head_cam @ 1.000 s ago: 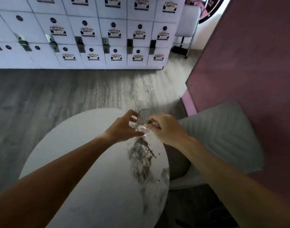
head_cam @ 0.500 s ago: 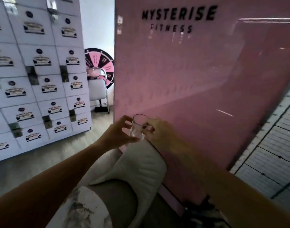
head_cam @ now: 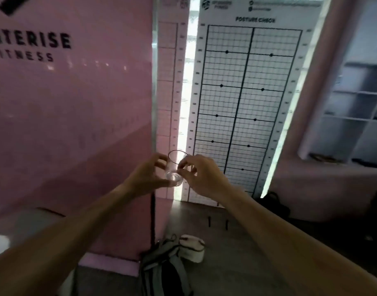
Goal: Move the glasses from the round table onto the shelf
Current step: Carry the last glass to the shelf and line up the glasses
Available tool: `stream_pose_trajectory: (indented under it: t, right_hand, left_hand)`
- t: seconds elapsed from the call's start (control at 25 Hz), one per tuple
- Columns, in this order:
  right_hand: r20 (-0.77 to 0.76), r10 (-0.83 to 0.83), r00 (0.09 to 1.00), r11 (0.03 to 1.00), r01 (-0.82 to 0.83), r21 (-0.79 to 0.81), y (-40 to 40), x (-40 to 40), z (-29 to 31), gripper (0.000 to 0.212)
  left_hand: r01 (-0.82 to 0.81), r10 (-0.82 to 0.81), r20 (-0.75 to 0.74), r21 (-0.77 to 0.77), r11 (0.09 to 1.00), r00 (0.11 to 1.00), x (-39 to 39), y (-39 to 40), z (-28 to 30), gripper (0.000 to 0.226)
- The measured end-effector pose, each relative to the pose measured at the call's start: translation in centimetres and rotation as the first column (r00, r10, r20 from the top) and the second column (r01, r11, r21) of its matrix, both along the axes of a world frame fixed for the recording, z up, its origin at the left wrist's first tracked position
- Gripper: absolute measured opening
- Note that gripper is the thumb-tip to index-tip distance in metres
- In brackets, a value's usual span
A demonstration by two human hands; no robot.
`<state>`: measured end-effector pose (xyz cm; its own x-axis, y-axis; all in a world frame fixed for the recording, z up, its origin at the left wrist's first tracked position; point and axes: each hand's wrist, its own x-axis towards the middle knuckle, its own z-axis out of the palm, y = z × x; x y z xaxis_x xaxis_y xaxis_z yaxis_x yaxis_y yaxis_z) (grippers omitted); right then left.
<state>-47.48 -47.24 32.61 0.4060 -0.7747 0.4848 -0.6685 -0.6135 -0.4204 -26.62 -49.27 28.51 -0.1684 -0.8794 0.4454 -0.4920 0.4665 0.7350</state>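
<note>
At chest height, in front of the person, a clear glass [head_cam: 174,167] is carried upright between both hands, clear of any surface. The left hand [head_cam: 148,178] cups its near side with the thumb low by the thick base, and the right hand [head_cam: 201,175] pinches the opposite wall with its fingertips [head_cam: 181,167]; each grip is closed on the glass. Two hands on so small and slippery a thing probably serve to keep it level and steady while the person walks and turns. The glass looks empty, though the blur makes that hard to confirm.

Behind it stand a pink wall [head_cam: 76,124] with dark lettering and a white posture chart [head_cam: 243,99] ruled in a grid. A white shelf [head_cam: 354,116] of open cubbies shows at the far right, well apart from the glass, and is likely the goal. A backpack [head_cam: 164,265] lies on the floor below the arms, something to step around.

Compared with a second ago, the round worktop has dropped out of view: then the glass was just above its marble top, and half a second ago only the worktop's edge and a grey chair showed. The view has swung rightward past the lockers and along the pink wall, while the two-handed hold looks unchanged. The carry seems about midway.
</note>
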Motion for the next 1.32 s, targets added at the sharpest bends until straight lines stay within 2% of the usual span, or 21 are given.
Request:
stream_pose_trajectory:
  t: [0.28,0.44,0.6,0.84,1.08,1.32]
  right_hand:
    - [0.060,-0.330,0.942,0.943,0.331,-0.006,6.4,-24.2,1.4,0.013]
    - [0.101,-0.502,0.859,0.863,0.505,-0.003,8.3,-34.9,1.4,0.012]
    - [0.104,-0.604,0.790,0.795,0.607,0.001,7.7,-43.1,1.3,0.011]
    - [0.094,-0.713,0.695,0.698,0.716,0.003,1.2,-54.5,2.1,0.012]
    - [0.118,-0.757,0.642,0.647,0.762,0.004,-6.8,-63.8,4.0,0.010]
    - [0.116,-0.764,0.635,0.639,0.769,-0.002,-13.9,-73.1,4.1,0.012]
  left_hand:
    - [0.389,-0.386,0.072,-0.043,0.920,0.920,-26.0,-0.2,2.0,0.069]
    - [0.497,-0.498,0.096,0.028,0.867,0.862,-38.2,-1.0,2.7,0.070]
    - [0.558,-0.562,0.067,0.063,0.827,0.824,-47.8,-3.0,3.1,0.067]
    - [0.650,-0.653,0.026,0.074,0.756,0.757,-60.8,-10.8,3.9,0.072]
    - [0.706,-0.707,0.010,0.054,0.706,0.707,-71.5,-19.8,5.8,0.079]
    - [0.729,-0.730,0.000,0.062,0.682,0.683,-81.0,-27.3,5.8,0.082]
